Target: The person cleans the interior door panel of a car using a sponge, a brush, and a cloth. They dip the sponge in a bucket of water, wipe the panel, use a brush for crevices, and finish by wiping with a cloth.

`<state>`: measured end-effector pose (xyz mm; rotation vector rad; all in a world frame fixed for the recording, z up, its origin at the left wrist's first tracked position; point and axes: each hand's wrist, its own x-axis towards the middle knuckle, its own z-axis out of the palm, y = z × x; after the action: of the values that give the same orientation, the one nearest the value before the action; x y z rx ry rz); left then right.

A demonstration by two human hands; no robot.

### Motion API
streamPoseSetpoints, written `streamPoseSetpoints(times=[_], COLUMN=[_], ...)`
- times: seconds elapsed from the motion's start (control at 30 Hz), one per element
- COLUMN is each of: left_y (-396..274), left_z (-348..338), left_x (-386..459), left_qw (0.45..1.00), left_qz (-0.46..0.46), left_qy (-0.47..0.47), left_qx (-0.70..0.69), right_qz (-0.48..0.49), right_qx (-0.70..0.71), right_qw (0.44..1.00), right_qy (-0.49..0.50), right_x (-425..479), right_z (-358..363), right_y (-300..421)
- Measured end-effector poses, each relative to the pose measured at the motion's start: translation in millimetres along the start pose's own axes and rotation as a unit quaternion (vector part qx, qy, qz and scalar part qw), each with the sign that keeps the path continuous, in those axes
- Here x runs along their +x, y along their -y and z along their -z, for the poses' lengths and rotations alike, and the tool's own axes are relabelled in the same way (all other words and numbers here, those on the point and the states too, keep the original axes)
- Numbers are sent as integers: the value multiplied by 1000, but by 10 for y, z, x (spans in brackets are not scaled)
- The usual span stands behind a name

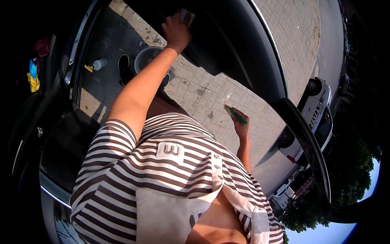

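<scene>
My left hand (177,33) reaches up to the dark inner panel of an open car door (219,36). It is shut on a pale cloth (186,16), which is pressed to that panel and partly hidden by the fingers. Lower and to the right, my right hand (241,123) grips a green-handled brush (238,115) above the paving, apart from the door. The tip of the brush is small and light brown. Below my left forearm stands a round bucket (143,58), partly covered by the arm.
A spray bottle (100,64) with a yellow head is by the door sill. Yellow (34,82) and blue cloths (33,67) and a maroon cloth (41,47) lie inside the dark car at left. Brick paving (207,94) lies below; a white car (315,119) stands at right.
</scene>
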<state>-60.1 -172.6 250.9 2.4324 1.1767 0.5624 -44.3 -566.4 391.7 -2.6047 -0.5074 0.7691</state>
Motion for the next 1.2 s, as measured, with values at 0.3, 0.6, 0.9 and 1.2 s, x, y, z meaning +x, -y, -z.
streamPoseSetpoints(times=[0.3,0.6,0.9,1.2], left_y=[-668,30,254,-51], left_z=[5,597,435,-49], left_x=[-1669,-1552,-516,-1057], left_qw=[958,965,996,990], left_qz=[-212,-160,-66,-78], left_qy=[149,168,-14,76], left_qx=[-122,-122,-57,-88], right_qz=[80,194,143,5], right_qx=[38,124,137,-4], right_qw=[996,972,980,999], right_qy=[29,41,-29,-51], right_x=[224,392,1096,319], right_z=[-81,-161,-717,-588], right_y=[163,804,1409,-114])
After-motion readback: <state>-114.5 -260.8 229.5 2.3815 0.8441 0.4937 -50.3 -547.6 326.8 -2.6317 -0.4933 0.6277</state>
